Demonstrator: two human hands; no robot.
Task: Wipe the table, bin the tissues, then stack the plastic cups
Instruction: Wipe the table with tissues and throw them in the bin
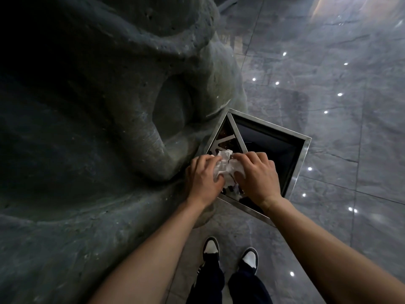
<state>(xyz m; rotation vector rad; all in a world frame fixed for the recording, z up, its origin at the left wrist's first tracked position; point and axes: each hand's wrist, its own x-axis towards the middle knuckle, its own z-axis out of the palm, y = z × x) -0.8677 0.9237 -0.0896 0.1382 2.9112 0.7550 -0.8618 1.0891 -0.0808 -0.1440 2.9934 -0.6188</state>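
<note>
A crumpled white wad of tissues (224, 166) is pressed between my left hand (202, 178) and my right hand (256, 177), both gripping it from either side. The hands hover over a square steel-rimmed bin (304, 141) standing on the floor. The tissues are above the bin's left section, a perforated metal grate (225, 139); the larger right section is a dark open cavity (269, 150). No table or plastic cups are in view.
A large grey sculpted rock-like wall (98, 106) fills the left side and touches the bin. Glossy grey stone floor tiles (328, 84) reflecting small ceiling lights spread to the right. My two shoes (230, 253) stand just in front of the bin.
</note>
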